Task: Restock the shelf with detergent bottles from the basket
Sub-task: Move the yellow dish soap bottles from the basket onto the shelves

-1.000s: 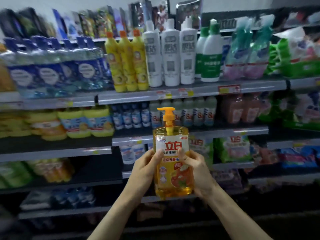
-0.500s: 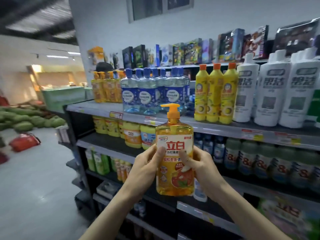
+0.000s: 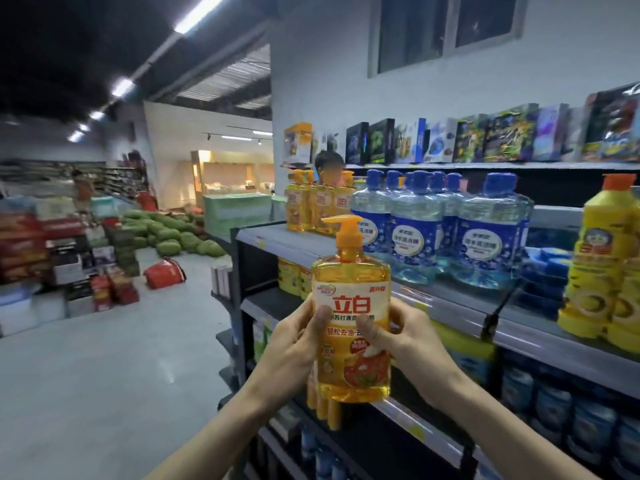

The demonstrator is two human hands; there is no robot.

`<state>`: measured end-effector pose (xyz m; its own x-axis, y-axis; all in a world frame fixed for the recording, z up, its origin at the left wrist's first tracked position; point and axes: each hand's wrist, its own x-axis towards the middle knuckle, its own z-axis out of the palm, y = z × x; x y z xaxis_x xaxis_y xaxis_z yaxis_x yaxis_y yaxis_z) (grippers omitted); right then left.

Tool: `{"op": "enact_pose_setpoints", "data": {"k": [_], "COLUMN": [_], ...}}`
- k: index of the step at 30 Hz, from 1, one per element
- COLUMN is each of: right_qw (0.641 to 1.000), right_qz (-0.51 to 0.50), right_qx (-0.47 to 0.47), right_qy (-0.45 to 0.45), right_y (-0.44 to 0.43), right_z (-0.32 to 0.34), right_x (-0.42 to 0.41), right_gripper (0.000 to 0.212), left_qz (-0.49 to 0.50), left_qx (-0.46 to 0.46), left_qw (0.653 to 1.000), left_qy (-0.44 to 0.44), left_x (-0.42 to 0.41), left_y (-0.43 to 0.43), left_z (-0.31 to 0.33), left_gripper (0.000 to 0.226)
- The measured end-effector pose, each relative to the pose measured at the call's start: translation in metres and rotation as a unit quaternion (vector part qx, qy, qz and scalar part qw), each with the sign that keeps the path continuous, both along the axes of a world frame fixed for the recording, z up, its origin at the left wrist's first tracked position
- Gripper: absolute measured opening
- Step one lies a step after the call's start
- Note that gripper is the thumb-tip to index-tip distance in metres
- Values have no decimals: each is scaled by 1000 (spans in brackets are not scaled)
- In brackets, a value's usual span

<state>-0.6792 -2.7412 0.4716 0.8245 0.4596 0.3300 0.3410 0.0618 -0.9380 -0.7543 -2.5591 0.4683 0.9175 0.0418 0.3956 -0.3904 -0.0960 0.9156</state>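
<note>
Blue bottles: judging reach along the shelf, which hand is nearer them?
Right. The right hand grips the orange bottle on the side toward the blue bottles; the left hand grips its opposite side, farther away.

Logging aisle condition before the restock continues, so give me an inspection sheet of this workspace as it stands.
Surface: grey metal shelf, stocked in rows.
Job's things: orange translucent pump bottle held upright before the shelf; matching orange bottles stand at the shelf end; basket not in view.
Clutter: red bag on the floor.
Grippers: left hand and right hand both grip the pump bottle.
Cables: nothing seen.
Surroundings: blue-capped clear bottles shelved; green watermelons heaped beyond.
</note>
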Motion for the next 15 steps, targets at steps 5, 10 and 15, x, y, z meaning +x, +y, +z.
{"op": "enact_pose_setpoints", "data": {"k": [5, 10, 15], "right_qw": [1000, 999, 996], "right_qz": [1, 3, -16], "right_qx": [-2, 14, 28], "right_qy": [-30, -43, -82], "right_y": [75, 140, 190], "right_z": [19, 44, 66], "right_x": [40, 77, 121], "right_gripper": [47, 38, 43], "left_qz": [17, -10, -5], "left_qx": [15, 13, 10], "left_qw": [1000, 1000, 999], "left_qy": [5, 8, -32], "left_x": [37, 71, 124], "left_y": [76, 145, 197], "left_z": [14, 40, 63], "left_gripper": [37, 39, 40]}}
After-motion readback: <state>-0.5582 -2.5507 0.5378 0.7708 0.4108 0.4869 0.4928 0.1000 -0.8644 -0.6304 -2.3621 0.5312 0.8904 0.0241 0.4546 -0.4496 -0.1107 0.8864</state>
